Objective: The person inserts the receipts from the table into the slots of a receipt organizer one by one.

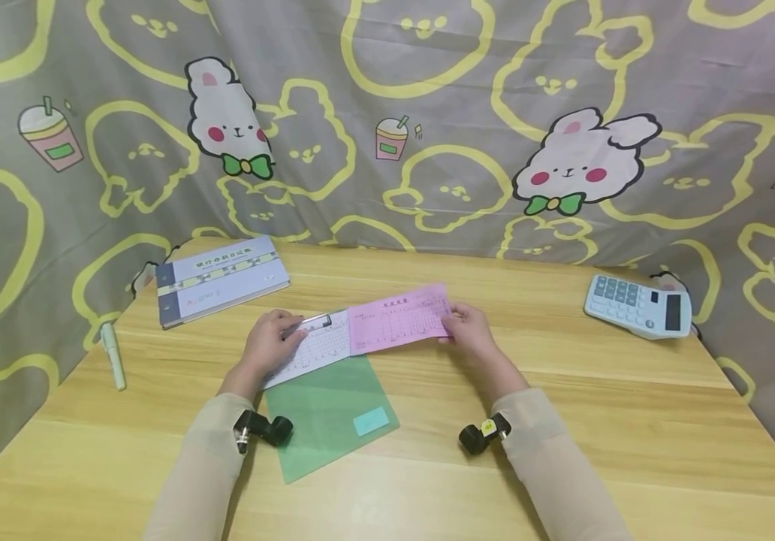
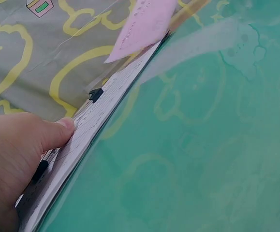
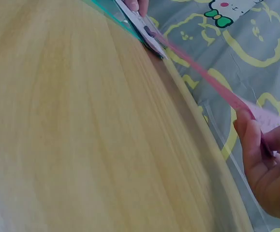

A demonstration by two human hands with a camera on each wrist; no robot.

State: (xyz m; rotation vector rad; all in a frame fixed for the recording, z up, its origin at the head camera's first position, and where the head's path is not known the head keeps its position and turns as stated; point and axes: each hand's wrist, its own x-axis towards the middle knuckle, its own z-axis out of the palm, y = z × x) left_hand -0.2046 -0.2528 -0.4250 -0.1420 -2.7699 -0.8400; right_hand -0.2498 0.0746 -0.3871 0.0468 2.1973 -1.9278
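A green, see-through clip folder (image 1: pixel 323 421) lies at a slant near the middle of the table, its lower flap spread toward me. At its top, a metal clip (image 1: pixel 317 323) sits over white printed forms (image 1: pixel 327 349). My left hand (image 1: pixel 267 347) grips the folder's left end, its thumb pressed on the forms beside the clip. A pink printed sheet (image 1: pixel 397 323) stretches right from the forms. My right hand (image 1: pixel 471 330) pinches its right end between thumb and fingers. The right wrist view shows this pink sheet (image 3: pixel 214 82) lifted above the table edge.
A blue-grey account book (image 1: pixel 225 278) lies at the back left, with a pale green pen (image 1: pixel 113 357) in front of it. At the right stands a light blue calculator (image 1: pixel 637 306). A patterned curtain (image 1: pixel 333 188) hangs behind the wooden table (image 1: pixel 597 421).
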